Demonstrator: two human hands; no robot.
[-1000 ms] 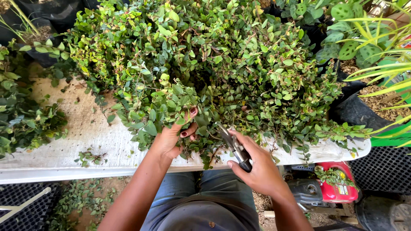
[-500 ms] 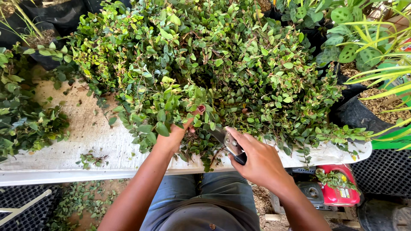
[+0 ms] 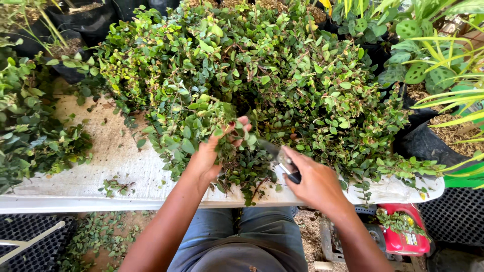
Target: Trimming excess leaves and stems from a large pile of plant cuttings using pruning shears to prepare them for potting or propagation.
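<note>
Hands apart: the left hand [image 3: 214, 153] bunches leafy stems [image 3: 237, 166] taut over the tabletop [image 3: 116, 161], exposing them to the shears [image 3: 282, 162] gripped by the right hand [image 3: 315, 181].

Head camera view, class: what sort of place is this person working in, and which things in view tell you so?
Probably a plant nursery or garden work area: a leafy plant spreads over a white bench, soil-filled black grow bags stand alongside, and black seedling trays sit below.
</note>
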